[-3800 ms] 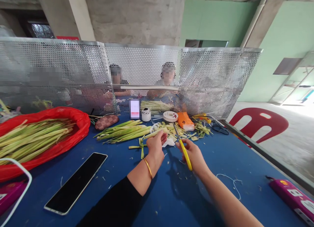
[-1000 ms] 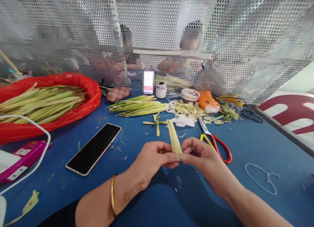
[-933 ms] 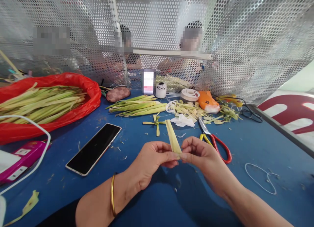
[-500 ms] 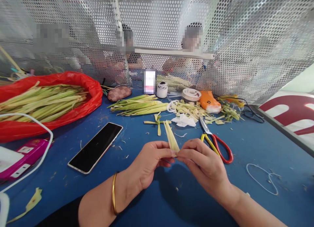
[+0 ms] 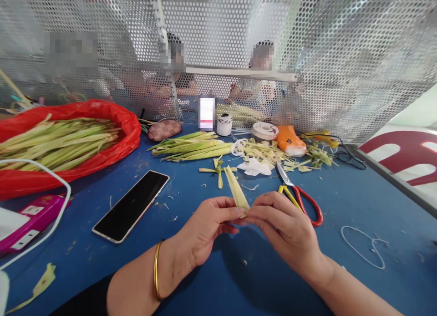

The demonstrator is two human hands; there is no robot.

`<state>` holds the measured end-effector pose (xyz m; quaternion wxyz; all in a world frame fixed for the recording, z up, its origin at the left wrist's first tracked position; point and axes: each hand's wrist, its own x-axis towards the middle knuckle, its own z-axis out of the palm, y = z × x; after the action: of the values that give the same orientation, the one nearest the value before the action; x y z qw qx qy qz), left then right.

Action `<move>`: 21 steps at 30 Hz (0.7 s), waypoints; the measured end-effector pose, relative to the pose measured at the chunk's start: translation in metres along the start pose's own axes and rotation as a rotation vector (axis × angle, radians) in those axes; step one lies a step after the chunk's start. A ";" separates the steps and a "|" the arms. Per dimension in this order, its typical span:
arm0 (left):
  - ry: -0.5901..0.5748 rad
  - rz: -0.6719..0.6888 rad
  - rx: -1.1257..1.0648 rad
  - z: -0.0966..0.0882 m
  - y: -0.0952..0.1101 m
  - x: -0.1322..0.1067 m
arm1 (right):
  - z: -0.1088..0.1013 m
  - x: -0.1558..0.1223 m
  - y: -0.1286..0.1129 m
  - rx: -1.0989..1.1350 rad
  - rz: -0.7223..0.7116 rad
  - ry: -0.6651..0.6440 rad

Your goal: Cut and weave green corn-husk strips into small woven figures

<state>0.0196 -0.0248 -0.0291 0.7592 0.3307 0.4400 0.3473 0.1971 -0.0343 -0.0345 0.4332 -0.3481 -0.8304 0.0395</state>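
Note:
Between my hands is a pale green-yellow strip of plant leaf (image 5: 236, 188), pointing up and away from me. My left hand (image 5: 211, 222) pinches its lower end between thumb and fingers. My right hand (image 5: 285, 227) is closed on the same end, fingertips touching the left ones, which partly hide that end. Just beyond the strip lies a small cross-shaped piece of knotted leaf (image 5: 219, 170). Scissors (image 5: 296, 191) with red and yellow handles rest open beside my right hand, which covers part of the yellow handle.
A red plastic bag (image 5: 128, 138) full of long leaves lies left, near a black phone (image 5: 131, 206) and a magenta power strip (image 5: 37, 220). Leaf bundle (image 5: 194, 146), thread spool (image 5: 224, 124), tape roll (image 5: 265, 131) and orange tissue pack (image 5: 290, 140) line the back. People sit behind perforated mesh.
The strip's tip has tilted slightly to the left, while both hands keep their pinch on its lower end. The whole view has shifted a little.

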 end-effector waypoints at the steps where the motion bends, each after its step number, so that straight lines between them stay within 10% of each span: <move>1: 0.005 0.005 0.000 0.000 0.000 0.000 | 0.000 0.000 0.000 0.009 0.006 -0.001; 21: 0.176 0.259 0.245 0.007 -0.007 0.000 | 0.005 -0.002 -0.002 0.094 0.280 -0.118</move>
<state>0.0273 -0.0302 -0.0324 0.6209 0.4428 0.4975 0.4134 0.1931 -0.0358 -0.0382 0.3895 -0.4370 -0.7950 0.1587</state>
